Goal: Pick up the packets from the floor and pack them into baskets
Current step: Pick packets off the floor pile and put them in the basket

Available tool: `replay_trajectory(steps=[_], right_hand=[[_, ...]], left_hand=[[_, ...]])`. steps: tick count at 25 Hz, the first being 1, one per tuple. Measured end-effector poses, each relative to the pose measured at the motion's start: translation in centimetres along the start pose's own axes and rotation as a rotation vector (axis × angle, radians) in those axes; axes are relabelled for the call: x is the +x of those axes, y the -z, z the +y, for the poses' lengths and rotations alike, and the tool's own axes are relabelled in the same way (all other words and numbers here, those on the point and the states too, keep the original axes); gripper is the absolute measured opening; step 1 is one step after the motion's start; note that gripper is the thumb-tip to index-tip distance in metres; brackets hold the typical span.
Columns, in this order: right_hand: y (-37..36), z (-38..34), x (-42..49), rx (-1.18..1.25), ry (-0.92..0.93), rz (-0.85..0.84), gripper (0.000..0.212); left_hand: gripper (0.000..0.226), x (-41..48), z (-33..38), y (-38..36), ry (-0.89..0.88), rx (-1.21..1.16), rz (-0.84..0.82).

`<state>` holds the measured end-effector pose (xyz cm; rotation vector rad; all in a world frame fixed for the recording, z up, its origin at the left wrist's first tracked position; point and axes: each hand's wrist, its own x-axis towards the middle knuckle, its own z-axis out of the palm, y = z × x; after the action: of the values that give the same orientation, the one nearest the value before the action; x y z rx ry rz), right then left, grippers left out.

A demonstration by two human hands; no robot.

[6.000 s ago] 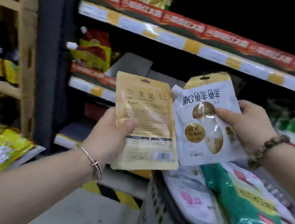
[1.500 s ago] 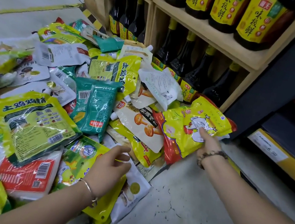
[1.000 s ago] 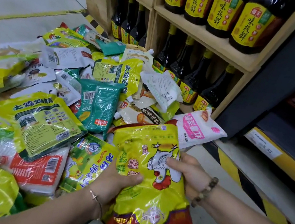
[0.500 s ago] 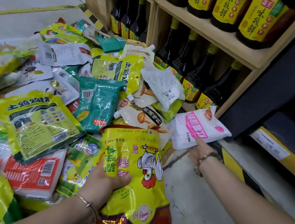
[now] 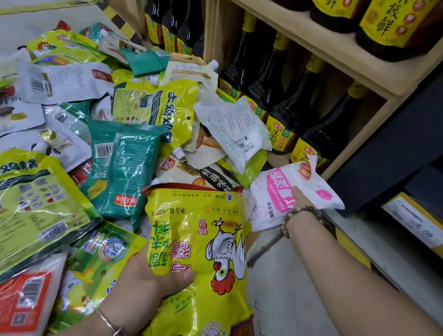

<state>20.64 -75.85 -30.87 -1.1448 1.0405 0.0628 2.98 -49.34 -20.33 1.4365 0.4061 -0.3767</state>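
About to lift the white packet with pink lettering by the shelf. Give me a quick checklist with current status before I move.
1. Left hand grips the yellow plastic packet with a rooster print: ok, thumb across its front.
2. Right hand touches the white plastic packet with pink lettering: ok.
3. Right hand's grip secure: cannot tell, fingers out of sight.
4. Nothing lying on that packet: ok.
5. Packet clear of the dark glass bottles with yellow labels behind it: cannot tell.
6. Basket in view: not ok.

The single head view looks forward and down, close over the floor (image 5: 282, 324).
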Motion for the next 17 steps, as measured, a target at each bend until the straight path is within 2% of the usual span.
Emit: replay_trajectory(steps=[4, 10, 13, 17], right_hand=[[0.9, -0.2, -3.4, -0.002, 0.117, 0.185, 0.048], [5.0, -1.5, -9.7, -0.062, 0.347, 0.121, 0.020], [8.0, -2.8, -12.5, -0.134, 0.417, 0.073, 0.009], [13.0, -4.9, -17.5, -0.195, 0.492, 0.049, 0.005]], left_hand=[[0.035, 0.1, 0.1, -0.1, 0.001, -0.042, 0.001], [0.048, -0.8, 1.2, -0.4, -0.013, -0.112, -0.091], [0.031, -1.6, 1.4, -1.3, -0.049, -0.144, -0.095], [0.060, -3.1, 1.7, -3.6, -0.138, -0.155, -0.156]])
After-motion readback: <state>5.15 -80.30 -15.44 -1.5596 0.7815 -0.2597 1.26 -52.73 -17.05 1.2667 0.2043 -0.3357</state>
